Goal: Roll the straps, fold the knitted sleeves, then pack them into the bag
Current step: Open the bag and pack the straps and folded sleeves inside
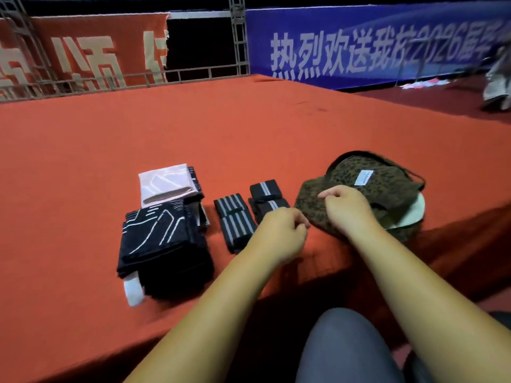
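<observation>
Head view looks down on a red carpeted platform (193, 128) where the goods lie in a row. Farthest left sits a stack of folded black knitted sleeves with thin white line patterns (163, 239), a white tab poking out at its near end, and just behind it a folded pale pink sleeve (166, 183) resting on more dark fabric. Next come two black rolled straps with grey stripes (235, 225), lying side by side and touching, and just beyond them a second pair of black rolled straps with a single pale stripe (266, 199). The left hand (279, 233) hovers near this second pair with fingers curled loosely inward, gripping nothing that can be seen. The right hand (348, 208) rests on the near flap of a soft olive-brown leopard-print fabric bag (359, 189), fingers bent and seemingly pinching the cloth at its edge, though the actual contact is hidden. The bag lies slumped at the right end of the row, close to the platform's edge, its pale lining and a white label showing. Rolling and folding look finished, so packing appears to be the step in hand; the next move probably calls for lifting the flap to open the mouth, then feeding in the nearest straps.
</observation>
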